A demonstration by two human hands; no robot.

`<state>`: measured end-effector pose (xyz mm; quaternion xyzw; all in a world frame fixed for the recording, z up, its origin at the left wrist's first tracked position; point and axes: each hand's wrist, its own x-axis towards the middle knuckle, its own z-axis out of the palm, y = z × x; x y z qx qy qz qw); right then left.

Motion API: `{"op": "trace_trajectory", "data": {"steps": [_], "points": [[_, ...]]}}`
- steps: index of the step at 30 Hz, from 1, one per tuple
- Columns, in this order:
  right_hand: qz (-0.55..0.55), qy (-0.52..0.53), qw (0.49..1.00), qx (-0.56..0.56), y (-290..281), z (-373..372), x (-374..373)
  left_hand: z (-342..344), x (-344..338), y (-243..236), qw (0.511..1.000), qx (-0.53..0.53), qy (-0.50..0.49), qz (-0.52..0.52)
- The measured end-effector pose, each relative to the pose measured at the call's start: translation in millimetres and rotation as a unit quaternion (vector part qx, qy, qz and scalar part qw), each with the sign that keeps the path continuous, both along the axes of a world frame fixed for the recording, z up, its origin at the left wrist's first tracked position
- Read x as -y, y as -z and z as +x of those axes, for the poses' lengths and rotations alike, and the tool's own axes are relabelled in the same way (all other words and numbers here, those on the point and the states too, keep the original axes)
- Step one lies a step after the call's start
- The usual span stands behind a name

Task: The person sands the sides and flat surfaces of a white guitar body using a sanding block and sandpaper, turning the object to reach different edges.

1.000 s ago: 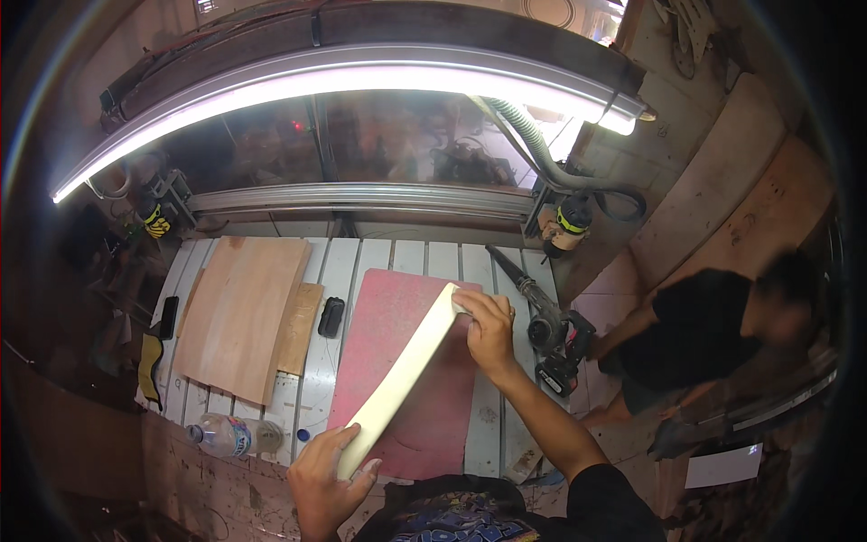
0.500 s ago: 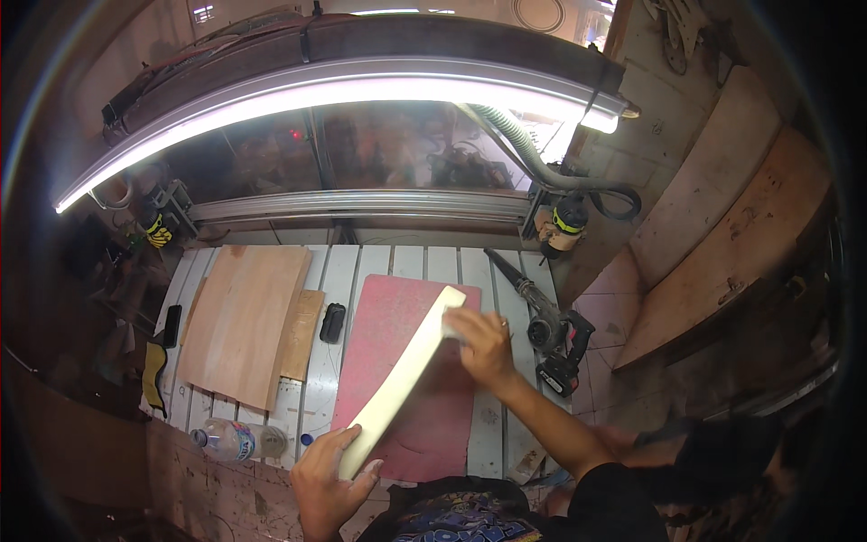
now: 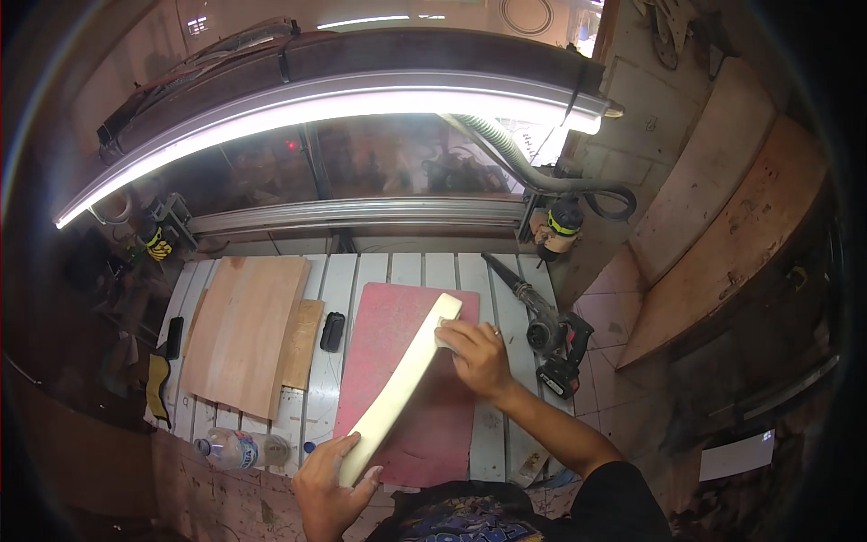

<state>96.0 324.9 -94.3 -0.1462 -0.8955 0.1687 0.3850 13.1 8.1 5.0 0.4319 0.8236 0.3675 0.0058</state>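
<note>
A long cream-coloured bar point(image 3: 397, 379) is held diagonally over a pink sheet point(image 3: 415, 452). My left hand point(image 3: 330, 479) grips its lower end, thumb on the near side. Near the upper end, the fingers of my right hand point(image 3: 474, 357) are bent round a small pale piece point(image 3: 442, 325) pressed against the bar's right edge; its kind is hard to tell. The pink sheet lies on a slatted white table point(image 3: 490, 434).
Left are wooden boards point(image 3: 244, 334), a black case point(image 3: 331, 332) and a plastic bottle point(image 3: 235, 449). Right lies a cordless blower point(image 3: 555, 348). A tool head point(image 3: 560, 230) and hose hang at the rail point(image 3: 352, 212) behind. Large curved panels point(image 3: 713, 235) lean at far right.
My right hand has moved from the bar's top end a little down along its edge. The co-worker who stood at the right is no longer visible there.
</note>
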Motion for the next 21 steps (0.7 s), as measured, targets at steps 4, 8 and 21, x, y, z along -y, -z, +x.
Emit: {"op": "trace_trajectory", "data": {"steps": [4,8,21], "points": [[-0.001,0.049,0.998,-0.036,4.2,-6.8,-16.6,-0.2,-2.8,2.7,1.0,-0.003,0.002,0.006],[0.003,-0.006,1.0,-0.006,1.7,-6.3,6.1,-3.9,2.0,0.6,1.0,-0.001,-0.005,0.007],[0.019,0.035,0.998,-0.057,1.1,-13.3,-22.7,-5.8,0.6,4.7,1.0,-0.003,0.006,-0.003]]}}
